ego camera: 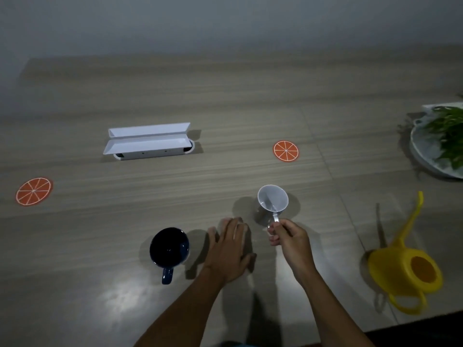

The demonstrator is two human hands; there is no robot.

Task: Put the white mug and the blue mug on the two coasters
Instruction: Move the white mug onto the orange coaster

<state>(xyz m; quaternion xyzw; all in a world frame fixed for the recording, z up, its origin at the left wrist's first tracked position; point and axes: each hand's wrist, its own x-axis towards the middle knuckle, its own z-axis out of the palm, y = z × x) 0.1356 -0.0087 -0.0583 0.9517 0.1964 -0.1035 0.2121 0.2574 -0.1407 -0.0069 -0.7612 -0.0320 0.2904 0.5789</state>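
The white mug (272, 199) is at centre right of the wooden table, and my right hand (288, 237) is pinched on its handle. Whether it rests on the table or is slightly lifted I cannot tell. The dark blue mug (169, 250) stands upright near the front, its handle pointing toward me. My left hand (231, 249) lies flat on the table between the two mugs, fingers apart, holding nothing. One orange-slice coaster (285, 151) lies beyond the white mug. The other orange-slice coaster (33, 191) lies at the far left.
A white open power box (147, 141) sits at the back centre-left. A yellow watering can (406, 266) stands at the front right. A grey tray with a green plant (426, 151) is at the right edge. The table's front edge (413, 321) runs close to me.
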